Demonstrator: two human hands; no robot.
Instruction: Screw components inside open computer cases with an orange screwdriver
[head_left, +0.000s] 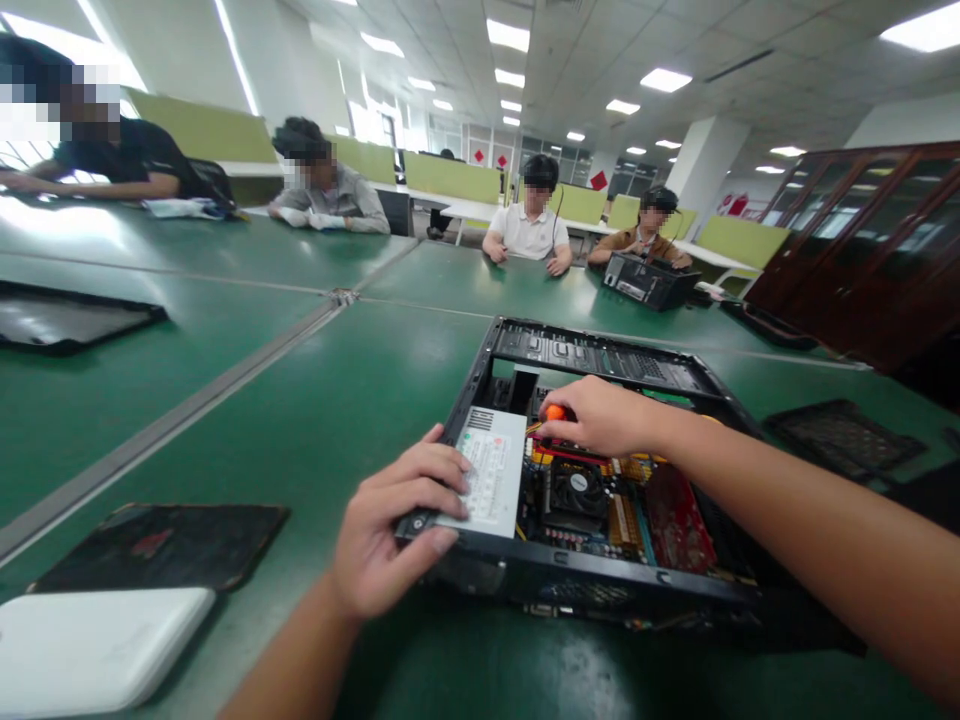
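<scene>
An open computer case (562, 560) lies on its side in front of me, showing its inner parts. My left hand (401, 520) grips the case's near-left corner, fingers resting over the silver power supply (491, 475) and thumb along the near edge. Over the inside of the case, my right hand (589, 415) is closed on a small orange piece (555, 412), mostly hidden by the fingers; thin coloured wires show beside it. Below that hand sits the CPU cooler fan (577, 485), with a dusty red card (679, 520) to its right.
A white device (97, 645) and a dark flat panel (161, 545) lie at left on the green table (300, 420). A black cover (75, 315) is farther left, a dark mesh panel (844, 435) at right. Several people sit opposite, one behind another computer case (649, 280).
</scene>
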